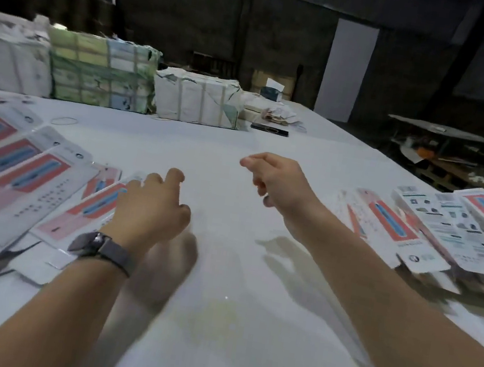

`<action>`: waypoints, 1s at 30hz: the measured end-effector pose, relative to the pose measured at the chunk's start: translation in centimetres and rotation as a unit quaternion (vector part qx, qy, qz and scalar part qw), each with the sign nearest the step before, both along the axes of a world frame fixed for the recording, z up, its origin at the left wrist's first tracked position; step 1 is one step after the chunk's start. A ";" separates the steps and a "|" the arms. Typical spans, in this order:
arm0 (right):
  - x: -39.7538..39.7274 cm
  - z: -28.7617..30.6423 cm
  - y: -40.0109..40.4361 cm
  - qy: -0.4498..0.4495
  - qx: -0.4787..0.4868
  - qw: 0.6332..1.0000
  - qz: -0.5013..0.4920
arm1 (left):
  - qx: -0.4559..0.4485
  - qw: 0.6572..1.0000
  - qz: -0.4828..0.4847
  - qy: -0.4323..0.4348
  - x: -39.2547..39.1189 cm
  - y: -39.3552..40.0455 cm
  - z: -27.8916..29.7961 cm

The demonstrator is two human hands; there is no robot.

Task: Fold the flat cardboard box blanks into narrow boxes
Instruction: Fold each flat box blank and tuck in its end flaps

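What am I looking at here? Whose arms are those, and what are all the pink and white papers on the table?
The camera sits on a person's head and looks down, so the two arms are that person's own. The left hand, with a watch on its wrist, reaches toward a pile of flat blanks; whether it touches one is hard to tell. These are cardboard sheets that get folded into narrow boxes. The right hand hangs above the white table, fingers loosely curled, holding nothing. On the right lies a heap of boxes, which look already folded. At the back stand wrapped bundles.
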State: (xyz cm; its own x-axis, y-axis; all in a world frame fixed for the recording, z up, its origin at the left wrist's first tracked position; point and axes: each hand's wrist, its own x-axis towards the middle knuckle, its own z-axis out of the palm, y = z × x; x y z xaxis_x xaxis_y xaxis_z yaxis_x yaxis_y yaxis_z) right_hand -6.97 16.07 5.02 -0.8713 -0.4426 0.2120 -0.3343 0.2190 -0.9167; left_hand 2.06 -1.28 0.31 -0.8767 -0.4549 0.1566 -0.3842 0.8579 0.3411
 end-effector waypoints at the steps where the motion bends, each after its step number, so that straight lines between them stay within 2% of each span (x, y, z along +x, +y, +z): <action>1: 0.5 -0.5 -1.4 -0.015 -0.018 1.000 0.016 | -0.020 0.999 0.020 -0.028 0.3 -0.6 0.0; 4: 1.6 -2.8 -3.7 -0.030 -0.055 0.997 0.041 | -0.034 0.994 0.065 -0.081 0.7 -1.0 -0.5; 7: 1.7 -4.3 -3.8 -0.033 -0.046 0.997 0.051 | -0.036 0.991 0.095 -0.082 0.5 -0.9 -0.6; 11: 1.1 -4.2 -2.4 -0.043 -0.083 0.995 0.044 | -0.029 0.994 0.092 -0.048 1.0 -1.8 0.1; 18: 0.6 -4.0 -1.4 -0.054 -0.119 0.991 0.026 | -0.094 0.994 0.046 0.007 1.3 -1.5 0.2; 21: 0.4 -3.9 -1.2 -0.065 -0.139 0.988 0.026 | -0.112 0.989 0.047 0.081 1.3 0.1 1.4; 24: 0.2 -3.6 -1.0 -0.063 -0.164 0.984 0.024 | -0.113 0.971 -0.010 0.210 1.6 1.3 2.9; 27: 0.3 -3.2 -0.7 -0.040 -0.197 0.979 0.028 | -0.033 0.934 -0.103 0.340 2.1 2.2 3.8; 30: 0.9 -2.7 -0.5 -0.007 -0.210 0.976 0.056 | 0.085 0.906 -0.149 0.387 2.1 3.0 4.3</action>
